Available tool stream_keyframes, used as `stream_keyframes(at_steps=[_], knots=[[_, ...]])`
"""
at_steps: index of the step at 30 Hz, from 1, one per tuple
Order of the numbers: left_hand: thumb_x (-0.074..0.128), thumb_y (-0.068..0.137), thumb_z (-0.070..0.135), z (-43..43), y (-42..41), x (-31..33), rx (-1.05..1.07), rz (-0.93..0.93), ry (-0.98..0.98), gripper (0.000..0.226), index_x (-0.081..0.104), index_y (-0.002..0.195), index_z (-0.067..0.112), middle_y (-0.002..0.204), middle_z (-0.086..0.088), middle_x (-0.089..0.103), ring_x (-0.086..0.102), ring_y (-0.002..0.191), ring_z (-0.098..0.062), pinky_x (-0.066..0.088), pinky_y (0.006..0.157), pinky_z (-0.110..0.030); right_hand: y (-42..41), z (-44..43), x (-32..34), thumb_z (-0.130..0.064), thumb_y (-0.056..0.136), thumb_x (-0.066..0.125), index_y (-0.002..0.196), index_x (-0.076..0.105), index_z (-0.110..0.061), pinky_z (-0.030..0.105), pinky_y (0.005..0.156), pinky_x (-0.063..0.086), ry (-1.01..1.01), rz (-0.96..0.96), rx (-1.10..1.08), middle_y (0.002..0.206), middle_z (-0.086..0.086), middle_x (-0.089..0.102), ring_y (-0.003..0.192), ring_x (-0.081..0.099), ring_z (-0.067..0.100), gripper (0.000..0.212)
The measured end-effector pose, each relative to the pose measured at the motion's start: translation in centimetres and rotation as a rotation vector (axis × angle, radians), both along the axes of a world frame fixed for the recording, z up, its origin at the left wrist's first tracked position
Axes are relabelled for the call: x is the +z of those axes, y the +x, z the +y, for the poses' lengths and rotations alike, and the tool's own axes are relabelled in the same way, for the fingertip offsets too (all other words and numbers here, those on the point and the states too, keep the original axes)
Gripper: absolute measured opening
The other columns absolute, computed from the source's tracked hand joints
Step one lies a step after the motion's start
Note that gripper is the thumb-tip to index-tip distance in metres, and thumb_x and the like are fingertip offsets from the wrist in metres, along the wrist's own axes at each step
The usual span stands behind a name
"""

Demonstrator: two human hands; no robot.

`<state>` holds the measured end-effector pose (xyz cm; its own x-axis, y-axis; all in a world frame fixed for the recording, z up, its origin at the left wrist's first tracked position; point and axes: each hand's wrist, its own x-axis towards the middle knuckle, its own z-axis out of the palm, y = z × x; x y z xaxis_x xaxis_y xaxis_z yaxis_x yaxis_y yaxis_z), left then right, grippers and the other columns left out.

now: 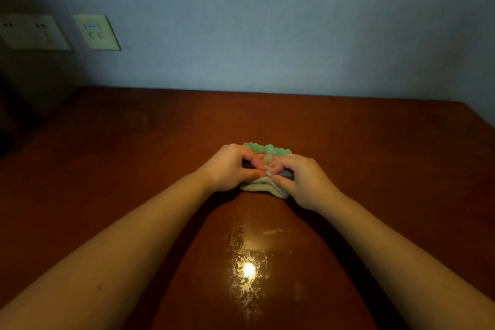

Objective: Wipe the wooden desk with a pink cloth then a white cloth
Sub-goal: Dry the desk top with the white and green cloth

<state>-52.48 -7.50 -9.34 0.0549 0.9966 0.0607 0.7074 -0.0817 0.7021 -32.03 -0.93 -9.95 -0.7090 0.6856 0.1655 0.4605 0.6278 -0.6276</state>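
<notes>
Two bare forearms reach forward over the wooden desk (107,169), one from each lower corner; between them, nearest the camera, a bright glare spot (249,270) shines on the scuffed varnish. Farther out the hands meet at the middle of the desk, both on a folded cloth bundle (257,187) that lies flat on the wood. The left hand (230,166) has its fingers curled, thumb and forefinger pinching the upper layers; the right hand (305,182), just beside it, curls its fingers into the same folds, knuckles up. The bundle's near layers look pale, almost white; a green scalloped edge shows beyond the fingertips; the light is too dim to tell whether a pink layer is there. Beyond the desk's far edge rises a grey-blue wall (294,35), with two socket plates (96,32) at its left.
</notes>
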Motion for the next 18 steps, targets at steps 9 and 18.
stream_keyframes(at_steps=[9, 18], knots=[[0.072, 0.086, 0.039, -1.1, -1.3, 0.6, -0.105, 0.214, -0.061, 0.023, 0.074, 0.110, 0.040, 0.126, 0.016, 0.066, 0.057, 0.120, 0.002, 0.044, 0.107, -0.025, 1.7, 1.2, 0.3, -0.033, 0.087, 0.075, 0.103, 0.074, -0.026, 0.023, 0.104, 0.044, -0.049, -0.106, 0.162, 0.127, -0.012, 0.065, 0.124, 0.054, -0.001, 0.017], [0.072, 0.087, 0.038, 0.8, -0.3, 1.2, 0.021, 0.264, 0.003, 0.019, 0.074, 0.106, 0.041, 0.117, 0.014, 0.070, 0.063, 0.110, -0.004, 0.051, 0.098, -0.032, 0.3, 2.6, 0.4, -0.028, 0.092, 0.070, 0.093, 0.067, -0.022, 0.039, 0.109, 0.044, 0.043, -0.094, 0.115, 0.133, -0.004, 0.064, 0.139, 0.042, 0.007, 0.006]])
